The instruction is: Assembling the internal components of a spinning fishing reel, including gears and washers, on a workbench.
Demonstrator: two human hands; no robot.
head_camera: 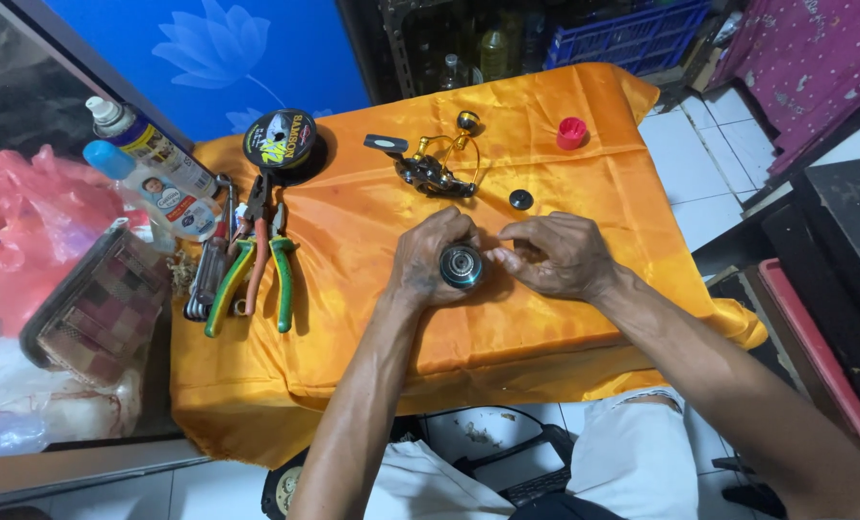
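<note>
At frame centre on the orange satin cloth [545, 327], the left hand [428, 258] is clamping the small round teal-and-silver metal spool [461, 266] by its rim, probably rigid, smooth and slippery, while the right hand [557, 254] is pinching together beside it.

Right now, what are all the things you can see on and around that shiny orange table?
Tablecloth: one, shiny orange, covering the table.
Spool: one, teal and silver, held at table centre.
Fishing reel body: one, gold and black, behind the hands.
Line spool: one, black, round, back left corner.
Red cap: one, back right.
Black knob: one, small, right of the reel body.
Pliers: two, green-handled, left side.
Bottles: two, white with blue, far left edge.
Pouch: one, chequered, left of the table.
Crate: one, blue, behind the table.
Left hand: gripping the spool.
Right hand: fingertips at the spool's side.
</note>
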